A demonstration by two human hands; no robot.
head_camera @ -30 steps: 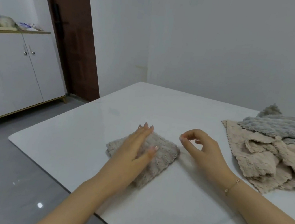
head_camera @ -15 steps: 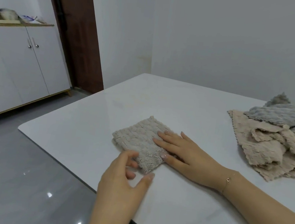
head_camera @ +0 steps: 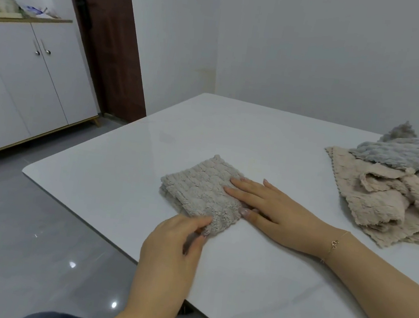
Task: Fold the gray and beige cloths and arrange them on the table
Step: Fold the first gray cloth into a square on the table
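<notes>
A folded gray-beige cloth (head_camera: pixel 196 186) lies as a small thick square near the left front edge of the white table (head_camera: pixel 259 144). My right hand (head_camera: pixel 271 208) rests flat on the cloth's right side with straight fingers. My left hand (head_camera: pixel 178 238) pinches the cloth's near corner between thumb and fingertips. At the far right sits a loose pile: rumpled beige cloths (head_camera: pixel 385 202) with gray cloths (head_camera: pixel 408 155) on top.
The table's left edge drops to a glossy gray floor (head_camera: pixel 16 239). A white cabinet (head_camera: pixel 25 84) with a wooden top stands at the left, beside a dark brown door (head_camera: pixel 107 36). White walls close off the back.
My left hand came off the top of the folded cloth and now pinches its near corner. My right hand moved left and settled flat on the cloth.
</notes>
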